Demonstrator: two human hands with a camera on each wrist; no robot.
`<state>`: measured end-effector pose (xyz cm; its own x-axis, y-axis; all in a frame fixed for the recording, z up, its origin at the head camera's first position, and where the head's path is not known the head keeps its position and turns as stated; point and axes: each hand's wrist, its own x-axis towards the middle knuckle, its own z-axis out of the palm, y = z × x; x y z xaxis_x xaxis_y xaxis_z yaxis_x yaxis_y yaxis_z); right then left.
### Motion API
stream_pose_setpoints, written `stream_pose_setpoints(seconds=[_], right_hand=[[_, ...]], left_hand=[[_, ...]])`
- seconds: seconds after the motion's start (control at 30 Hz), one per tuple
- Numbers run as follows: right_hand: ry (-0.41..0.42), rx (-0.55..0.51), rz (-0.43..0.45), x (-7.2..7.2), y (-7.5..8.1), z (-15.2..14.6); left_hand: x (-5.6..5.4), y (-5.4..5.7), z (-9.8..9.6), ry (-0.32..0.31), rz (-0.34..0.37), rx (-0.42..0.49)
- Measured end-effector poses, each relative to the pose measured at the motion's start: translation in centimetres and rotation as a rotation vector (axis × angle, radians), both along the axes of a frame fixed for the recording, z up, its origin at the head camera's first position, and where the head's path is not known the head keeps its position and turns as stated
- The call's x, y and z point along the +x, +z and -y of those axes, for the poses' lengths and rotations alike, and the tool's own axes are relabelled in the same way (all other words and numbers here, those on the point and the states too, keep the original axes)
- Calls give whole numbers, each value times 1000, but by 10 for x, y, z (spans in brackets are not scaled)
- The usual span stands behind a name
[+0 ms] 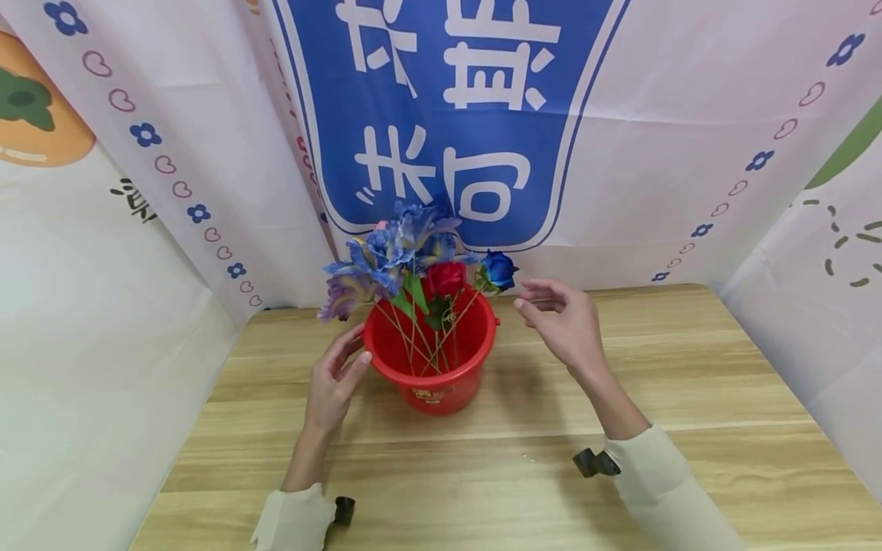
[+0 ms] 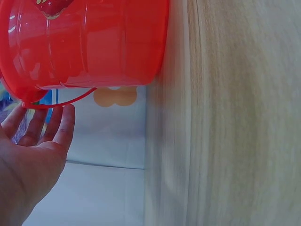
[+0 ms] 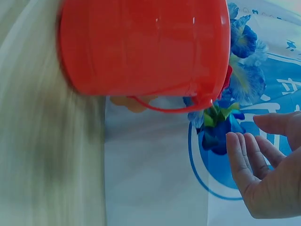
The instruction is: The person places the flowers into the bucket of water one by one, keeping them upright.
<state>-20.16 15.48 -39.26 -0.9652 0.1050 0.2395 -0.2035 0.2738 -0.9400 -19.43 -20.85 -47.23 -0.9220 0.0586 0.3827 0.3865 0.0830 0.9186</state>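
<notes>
A red bucket stands upright on the table, with artificial flowers leaning inside it. Among them are blue irises, a purple iris, a red rose and a blue rose that reaches past the right rim. My left hand is at the bucket's left rim, fingers extended; in the left wrist view its fingertips meet the thin red handle. To the right of the blue rose, my right hand hovers with fingers loosely bent and nothing between them. The stem bottoms are inside the bucket.
The wood-grain table runs up to a printed cloth backdrop with a blue sign panel. White cloth hangs on both sides. Tiny pale specks lie on the table in front of the bucket.
</notes>
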Motion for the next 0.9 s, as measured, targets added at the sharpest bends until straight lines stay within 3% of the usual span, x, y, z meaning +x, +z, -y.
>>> stream_pose_setpoints(seconds=[0.57, 0.9], right_hand=[[-51, 82, 41, 20, -24, -47], [-102, 226, 56, 33, -36, -83]], left_hand=[[-1, -1, 1, -13, -19, 10], [0, 0, 0, -14, -13, 3]])
